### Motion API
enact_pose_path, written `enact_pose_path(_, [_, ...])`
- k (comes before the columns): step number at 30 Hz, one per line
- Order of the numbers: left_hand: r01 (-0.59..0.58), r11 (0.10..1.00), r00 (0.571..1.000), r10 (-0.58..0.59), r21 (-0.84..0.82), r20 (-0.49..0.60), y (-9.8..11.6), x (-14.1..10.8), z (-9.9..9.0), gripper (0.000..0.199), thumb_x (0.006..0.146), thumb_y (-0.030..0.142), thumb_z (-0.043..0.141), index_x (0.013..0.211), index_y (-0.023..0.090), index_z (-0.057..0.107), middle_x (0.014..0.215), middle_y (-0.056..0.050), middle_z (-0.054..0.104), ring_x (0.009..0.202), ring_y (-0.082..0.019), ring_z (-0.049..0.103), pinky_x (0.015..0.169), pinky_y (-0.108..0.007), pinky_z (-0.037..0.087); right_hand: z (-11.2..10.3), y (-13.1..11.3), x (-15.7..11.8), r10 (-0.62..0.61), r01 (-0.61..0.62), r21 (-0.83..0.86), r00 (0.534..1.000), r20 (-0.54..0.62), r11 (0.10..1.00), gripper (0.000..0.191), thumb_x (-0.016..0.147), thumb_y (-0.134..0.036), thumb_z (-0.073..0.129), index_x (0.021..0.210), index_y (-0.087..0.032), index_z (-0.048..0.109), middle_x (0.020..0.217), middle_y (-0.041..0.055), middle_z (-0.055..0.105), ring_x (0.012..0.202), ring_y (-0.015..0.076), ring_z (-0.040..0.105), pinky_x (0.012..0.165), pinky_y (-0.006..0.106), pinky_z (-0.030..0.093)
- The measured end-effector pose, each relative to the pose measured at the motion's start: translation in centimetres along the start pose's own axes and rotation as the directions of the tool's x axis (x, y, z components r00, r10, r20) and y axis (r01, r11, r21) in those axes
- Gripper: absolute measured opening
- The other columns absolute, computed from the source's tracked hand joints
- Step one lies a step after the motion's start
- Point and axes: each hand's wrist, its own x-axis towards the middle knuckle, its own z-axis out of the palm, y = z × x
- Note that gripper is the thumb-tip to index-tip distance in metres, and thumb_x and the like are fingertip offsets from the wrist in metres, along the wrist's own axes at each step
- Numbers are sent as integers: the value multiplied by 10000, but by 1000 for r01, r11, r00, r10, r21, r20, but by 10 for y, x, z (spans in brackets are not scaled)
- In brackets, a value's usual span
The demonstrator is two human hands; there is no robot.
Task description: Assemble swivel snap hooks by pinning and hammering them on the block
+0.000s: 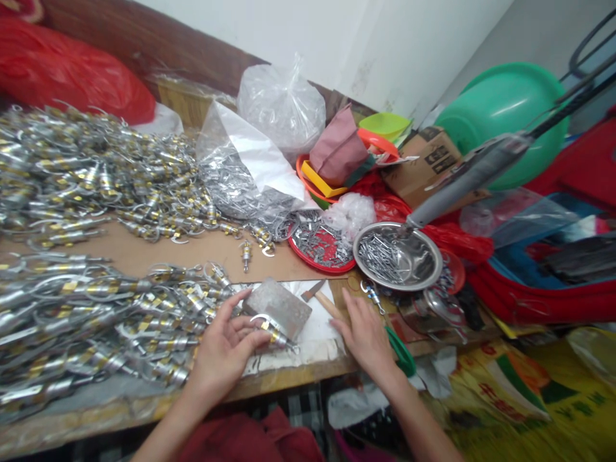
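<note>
A small metal fitting (275, 335) with a brass part and a curved silvery hook is pinched between the thumb and fingers of my left hand (225, 350). It is held over the near edge of a flat grey metal block (279, 308), which rests on white paper (325, 324). My right hand (364, 333) is open, its fingers stretched forward. Between its thumb and index finger lies the handle end of a wooden-handled tool (328, 304) with a dark metal head; whether they touch is unclear. Another hooked fitting (373, 295) lies just beyond the right fingertips.
Piles of similar fittings (96, 167) cover the table's left side. A red tray (320, 247) of small metal pieces and a steel bowl (399, 256) of metal pins stand behind the hands. A grey lever arm (466, 176) slants in above the bowl. Green-handled item (400, 353) sits by the right wrist.
</note>
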Motion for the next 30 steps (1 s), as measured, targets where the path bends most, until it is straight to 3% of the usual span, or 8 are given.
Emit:
enact_pose_path(3, [-5,1000,1000,5,-3,-1,0,0,0,720,562,172,710,1188,186,353,634,43,617,631,-137,616,622,-270,530,2,16,-3,38,-32,-42,987,155,999,273,816,-273,468,1030,-135,568,836,91,587,760,225,589,668,355,484])
enact_pose_path(7, [3,1000,1000,-3,-2,-3,1,0,0,720,560,173,711,1185,184,355,629,43,617,627,-141,618,615,-273,533,-19,-4,-10,16,-24,181,999,47,983,187,817,-231,463,979,-169,534,892,68,603,796,188,601,687,293,488])
enact_pose_path(13, [-2,1000,1000,2,1,-3,2,0,1,735,548,173,719,1186,187,356,604,49,630,598,-132,623,613,-258,530,-55,-46,-15,-314,353,302,934,-171,886,482,824,-94,434,1269,-272,383,1014,57,608,887,158,588,733,258,474])
enact_pose_path(15, [0,1000,1000,0,-5,-3,2,0,1,755,543,172,721,1196,184,343,598,49,631,590,-133,623,609,-261,530,-54,-50,-15,-371,388,229,921,-116,893,503,821,-73,398,1282,-274,378,952,60,623,819,160,598,678,260,480])
enact_pose_path(18, [2,1000,1000,-2,-1,-12,2,0,1,774,543,175,720,1211,176,329,599,47,632,588,-137,623,607,-266,529,-47,-52,-16,-365,356,123,930,49,926,488,813,-70,356,1264,-244,418,849,57,633,710,158,595,590,245,476])
enact_pose_path(24, [6,1000,1000,-6,2,-16,2,-1,0,783,544,179,721,1219,175,324,597,53,626,601,-132,622,617,-257,526,-39,-51,-22,-345,333,170,937,48,928,464,824,-87,355,1253,-244,436,864,58,636,730,165,600,624,260,486])
enact_pose_path(27, [10,999,1000,-9,35,-17,2,-1,0,726,550,191,720,1186,182,369,612,46,634,622,-148,635,642,-289,534,-30,-32,-21,-167,153,299,986,19,942,409,838,-153,406,1236,-229,457,973,66,636,840,166,611,692,254,500])
enact_pose_path(30, [-16,978,1000,20,207,-18,3,0,-2,465,572,230,703,1007,174,548,653,6,669,663,-178,649,670,-311,533,-16,-3,-18,-1,-33,385,996,88,922,366,825,-247,476,1183,-180,513,1085,87,614,955,189,594,793,296,490])
